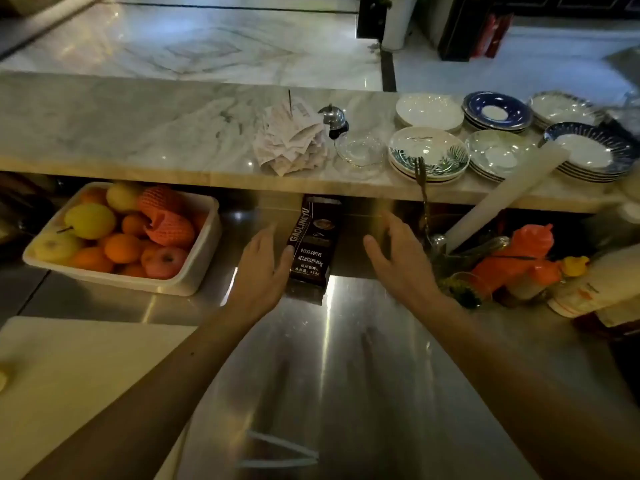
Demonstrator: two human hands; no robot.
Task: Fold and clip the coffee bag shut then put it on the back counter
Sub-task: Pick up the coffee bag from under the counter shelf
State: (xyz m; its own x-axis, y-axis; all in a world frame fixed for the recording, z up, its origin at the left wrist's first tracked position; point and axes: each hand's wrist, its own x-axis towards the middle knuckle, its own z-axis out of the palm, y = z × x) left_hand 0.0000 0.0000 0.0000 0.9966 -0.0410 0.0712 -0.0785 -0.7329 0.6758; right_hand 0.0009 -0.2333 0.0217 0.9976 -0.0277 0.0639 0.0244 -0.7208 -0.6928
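Observation:
A dark coffee bag (309, 247) with white lettering stands upright on the steel worktop (346, 358), just under the edge of the marble counter (138, 133). Its top end sits in shadow below the counter lip and I cannot tell how it is folded. My left hand (265, 268) is spread flat with its fingertips touching the bag's left side. My right hand (398, 258) hovers open a short way to the bag's right, apart from it. I see no clip in the frame.
A white tub of fruit (197, 271) stands left of the bag. A white cutting board (69, 375) lies at the near left. On the marble counter are a receipt spike (291, 140), a bell (332, 119) and stacks of saucers (429, 154). Orange bottles (519, 261) crowd the right.

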